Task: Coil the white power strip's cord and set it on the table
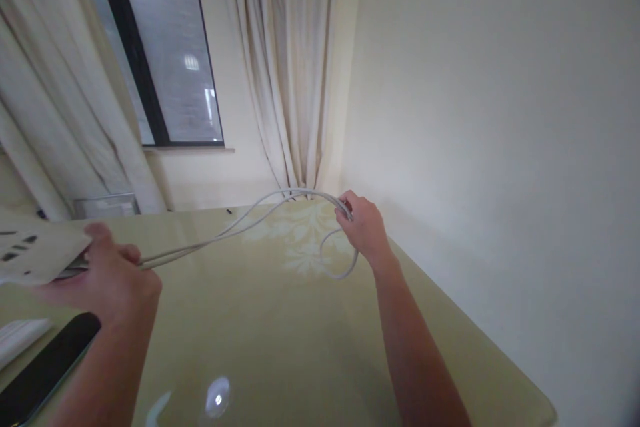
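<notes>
At the left, my left hand (117, 273) is closed round the edge of a white power strip (45, 250) with dark socket slots; the frame cuts off its far part. A pale grey cable (220, 235) runs doubled out of the same hand and arches across above the table. Its other end is pinched in the closed fingers of my right hand (364, 223), near the table's right side. Below that hand, a loose loop of the cable hangs down. The plug does not show.
The glossy pale green table (265, 340) has a leaf pattern and meets the wall (490, 147) on the right. A black phone-like slab (50, 367) and a white object (23, 337) lie at the lower left. Curtains (285, 67) hang beside the window (175, 47).
</notes>
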Motion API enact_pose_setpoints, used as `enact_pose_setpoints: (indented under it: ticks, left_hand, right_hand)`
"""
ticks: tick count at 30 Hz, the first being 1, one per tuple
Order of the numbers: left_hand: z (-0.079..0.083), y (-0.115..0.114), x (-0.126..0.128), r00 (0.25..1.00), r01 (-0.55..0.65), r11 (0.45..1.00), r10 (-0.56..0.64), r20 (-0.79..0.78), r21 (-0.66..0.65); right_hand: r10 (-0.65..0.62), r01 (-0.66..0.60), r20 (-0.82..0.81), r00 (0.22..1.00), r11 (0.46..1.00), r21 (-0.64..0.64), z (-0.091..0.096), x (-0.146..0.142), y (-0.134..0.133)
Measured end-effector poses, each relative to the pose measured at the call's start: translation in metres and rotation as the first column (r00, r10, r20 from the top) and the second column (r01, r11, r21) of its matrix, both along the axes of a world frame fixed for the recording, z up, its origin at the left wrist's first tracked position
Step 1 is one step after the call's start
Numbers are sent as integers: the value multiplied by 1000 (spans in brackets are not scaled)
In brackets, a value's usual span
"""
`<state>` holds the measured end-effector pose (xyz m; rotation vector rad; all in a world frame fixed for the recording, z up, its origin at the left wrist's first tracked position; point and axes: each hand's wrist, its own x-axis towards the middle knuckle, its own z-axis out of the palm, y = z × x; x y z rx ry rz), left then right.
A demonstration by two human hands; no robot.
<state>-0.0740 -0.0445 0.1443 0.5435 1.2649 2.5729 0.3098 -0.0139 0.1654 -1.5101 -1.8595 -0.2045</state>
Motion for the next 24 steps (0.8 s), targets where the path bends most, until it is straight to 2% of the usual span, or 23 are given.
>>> enact_pose_setpoints:
  ticks: [2,3,5,10,12,14,16,18,19,20,21,23,24]
  left_hand:
    - [2,-1,-2,987,-86,980,60,147,179]
    - [3,-3,-1,982,-78,964,30,186,254]
    - [7,-9,5,978,49,950,-108,177,308]
    - [23,-24,35,917,350,909,-382,118,226]
    - [28,-27,45,892,422,891,-441,100,166]
    - [32,-28,53,889,443,893,-449,90,76]
    - [33,-29,61,873,486,874,-485,51,-11]
    - [32,-31,69,823,567,821,-568,5,-66]
    - [31,-32,75,789,612,787,-614,-13,-79]
    - [30,-34,82,757,649,756,-653,-28,-86]
    - [29,-37,89,727,681,727,-686,-42,-87]
    - [27,-42,102,663,742,665,-747,-55,-83]
    - [25,-45,108,627,773,629,-777,-52,-87]
  right_hand:
    - [17,-8,90,996,994,-106,-4,-8,1]
    - [37,-13,142,989,986,-164,-7,-13,2]
    - [56,4,234,971,968,-251,-17,-24,5]
    - [43,53,296,954,950,-308,-47,-41,23]
    - [43,53,299,953,951,-304,-56,-41,30]
    - [55,43,303,951,951,-307,-61,-38,33]
    - [97,-9,275,957,952,-306,-60,-39,31]
    - [216,-169,146,965,945,-280,-54,-46,23]
    - [313,-293,39,949,922,-255,-49,-53,16]
    - [424,-432,-84,902,875,-219,-45,-62,8]
    - [533,-567,-205,821,803,-183,-41,-72,-1]
    - [684,-775,-384,620,610,-166,-36,-94,-18]
    - [734,-842,-421,533,511,-174,-36,-105,-26]
